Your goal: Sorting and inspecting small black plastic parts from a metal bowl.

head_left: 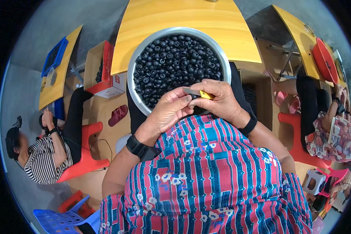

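Piece [194,96], dark: prob. light, firm, slick; hold 9 o'clock side. L grip [170,108] pinched on it; R grip [223,100] clamped on knife [206,94].

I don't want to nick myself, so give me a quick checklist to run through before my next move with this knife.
1. Knife gripped: ok, the right hand holds its yellow handle.
2. Black piece held: ok, it sits at the fingertips of the left hand, by the blade.
3. Left fingers well clear of the blade: not ok, they're right beside it.
4. Edge off the skin: cannot tell, the contact is too small to see.
5. Hands near the bowl: ok, they appear at its near rim.
6. Bowl firmly supported: cannot tell, its underside is hidden.
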Demonstrator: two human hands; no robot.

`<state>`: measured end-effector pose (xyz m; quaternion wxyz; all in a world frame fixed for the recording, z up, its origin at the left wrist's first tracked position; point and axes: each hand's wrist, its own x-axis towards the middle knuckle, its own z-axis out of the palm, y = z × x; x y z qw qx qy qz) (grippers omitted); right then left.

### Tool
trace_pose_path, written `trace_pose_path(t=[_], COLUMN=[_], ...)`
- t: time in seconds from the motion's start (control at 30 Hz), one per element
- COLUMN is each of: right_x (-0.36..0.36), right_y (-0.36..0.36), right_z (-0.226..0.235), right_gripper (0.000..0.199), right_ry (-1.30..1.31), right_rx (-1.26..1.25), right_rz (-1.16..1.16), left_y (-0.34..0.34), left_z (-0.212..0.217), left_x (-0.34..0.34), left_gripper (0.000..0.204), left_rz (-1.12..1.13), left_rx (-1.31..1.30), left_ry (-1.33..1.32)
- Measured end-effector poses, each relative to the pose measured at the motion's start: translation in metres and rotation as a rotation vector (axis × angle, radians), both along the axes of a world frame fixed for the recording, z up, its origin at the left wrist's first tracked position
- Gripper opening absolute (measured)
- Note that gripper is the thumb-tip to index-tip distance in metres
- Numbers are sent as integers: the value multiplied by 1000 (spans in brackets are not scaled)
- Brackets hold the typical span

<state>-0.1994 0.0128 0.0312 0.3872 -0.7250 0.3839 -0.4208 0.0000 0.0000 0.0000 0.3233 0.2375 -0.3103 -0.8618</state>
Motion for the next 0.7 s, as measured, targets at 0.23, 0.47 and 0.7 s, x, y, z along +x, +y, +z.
trace_pose_path(t=[0.23, 0.47, 0.7], right_x=[5, -7, -4], right_y=[-1, 1, 1], right_z=[-6, 4, 3], right_gripper=[27, 21, 19], right_ry=[-130, 52, 180], right_rx=[41, 5, -148], right_rz=[-78, 15, 42], left_y=[-2, 4, 3], left_z=[-2, 3, 7], left_x=[10, 13, 16], left_gripper=[33, 26, 25], left_rz=[-64, 13, 17], left_rx=[-7, -20, -49], left_ry=[70, 103, 121])
